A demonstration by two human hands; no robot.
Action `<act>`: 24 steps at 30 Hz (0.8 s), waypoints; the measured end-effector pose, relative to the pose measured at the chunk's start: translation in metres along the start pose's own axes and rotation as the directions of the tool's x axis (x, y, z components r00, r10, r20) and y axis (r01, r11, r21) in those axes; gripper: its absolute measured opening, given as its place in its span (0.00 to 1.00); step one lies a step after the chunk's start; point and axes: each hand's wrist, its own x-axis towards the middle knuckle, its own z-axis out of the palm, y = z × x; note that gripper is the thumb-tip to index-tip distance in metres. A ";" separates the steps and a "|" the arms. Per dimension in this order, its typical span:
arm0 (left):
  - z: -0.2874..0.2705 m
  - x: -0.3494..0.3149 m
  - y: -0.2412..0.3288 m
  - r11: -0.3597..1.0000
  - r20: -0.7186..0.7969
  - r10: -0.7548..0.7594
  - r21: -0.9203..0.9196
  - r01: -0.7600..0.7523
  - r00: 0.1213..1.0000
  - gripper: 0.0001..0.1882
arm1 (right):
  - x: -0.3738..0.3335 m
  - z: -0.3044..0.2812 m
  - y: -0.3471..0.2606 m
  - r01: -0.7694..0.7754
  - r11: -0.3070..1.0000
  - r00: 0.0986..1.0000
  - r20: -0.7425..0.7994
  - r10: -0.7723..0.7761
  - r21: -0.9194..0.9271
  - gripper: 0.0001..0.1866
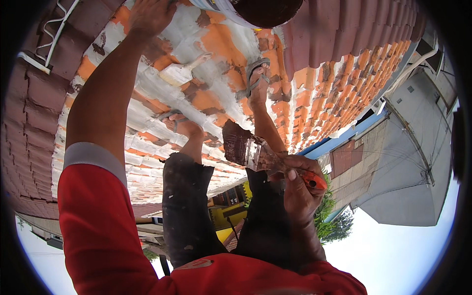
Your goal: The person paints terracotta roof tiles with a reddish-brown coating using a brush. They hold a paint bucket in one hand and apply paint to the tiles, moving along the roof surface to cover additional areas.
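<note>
Tiled roof (314, 83), orange w/ white patches, red-brown at edges. Paint bucket (255, 10) at roof's top edge. Right hand (300, 189) fist clamped round paintbrush (246, 147), over lap. Left hand (150, 17) flat on tiles nr bucket; finger spread can't tell.

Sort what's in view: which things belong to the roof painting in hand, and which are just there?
In use:
- paintbrush, held in right hand
- paint bucket at the top edge
- tiled roof, left hand pressed on it

Just there:
- white metal bracket
- neighbouring grey building
</note>
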 end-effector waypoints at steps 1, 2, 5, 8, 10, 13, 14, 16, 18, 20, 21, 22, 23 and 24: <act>0.000 0.001 0.000 1.000 -0.021 0.014 0.002 -0.014 1.000 0.41 | 0.003 0.008 0.004 -0.007 1.000 1.000 0.028 0.007 0.008 0.10; 0.000 0.001 0.000 1.000 -0.039 0.027 0.008 -0.026 0.999 0.41 | 0.007 0.013 0.010 -0.021 0.999 0.999 0.033 0.022 -0.044 0.10; -0.001 0.003 -0.002 1.000 -0.098 0.006 -0.029 -0.009 0.995 0.42 | 0.019 0.017 0.028 -0.106 0.990 0.989 0.095 0.114 -0.089 0.10; -0.005 -0.002 0.008 0.970 -0.049 -0.073 -0.236 0.059 0.996 0.50 | 0.031 0.006 0.033 -0.101 0.992 0.985 0.134 0.111 -0.077 0.09; -0.004 -0.026 0.041 0.865 0.005 -0.357 -0.376 0.332 0.934 0.20 | 0.040 -0.001 0.031 -0.018 0.990 0.992 0.120 0.035 -0.141 0.10; -0.002 -0.091 0.113 0.587 -0.040 -0.728 -0.551 0.593 0.684 0.20 | 0.055 -0.010 0.028 0.016 0.985 0.986 0.167 0.013 -0.171 0.11; 0.001 -0.107 0.139 0.154 0.424 -0.786 -0.573 0.805 0.451 0.29 | 0.059 -0.011 0.028 0.034 0.982 0.984 0.177 0.000 -0.186 0.12; 0.017 -0.128 0.171 -0.569 0.858 -0.485 -0.457 0.683 0.170 0.43 | 0.064 -0.014 0.029 0.034 0.977 0.981 0.196 0.008 -0.211 0.12; 0.037 -0.134 0.194 -0.805 0.921 -0.366 -0.387 0.450 0.137 0.47 | 0.067 -0.018 0.031 0.012 0.973 0.974 0.225 0.041 -0.230 0.12; 0.059 -0.125 0.202 -0.883 0.923 -0.365 -0.385 0.269 0.122 0.39 | 0.069 -0.021 0.035 0.052 0.951 0.972 0.232 0.021 -0.305 0.12; 0.070 -0.120 0.201 -0.933 0.950 -0.296 -0.310 0.182 0.099 0.34 | 0.070 -0.023 0.037 0.060 0.943 0.972 0.235 0.020 -0.326 0.12; 0.079 -0.112 0.198 -0.968 0.971 -0.225 -0.232 0.093 0.084 0.30 | 0.070 -0.025 0.039 0.075 0.953 0.963 0.269 0.007 -0.295 0.12; 0.086 -0.107 0.193 -0.982 0.978 -0.186 -0.187 0.001 0.093 0.26 | 0.072 -0.026 0.041 0.078 0.936 0.972 0.235 0.005 -0.342 0.12; 0.089 -0.106 0.192 -0.991 0.992 -0.088 -0.078 -0.111 0.087 0.22 | 0.073 -0.027 0.043 0.084 0.937 0.974 0.225 -0.005 -0.340 0.11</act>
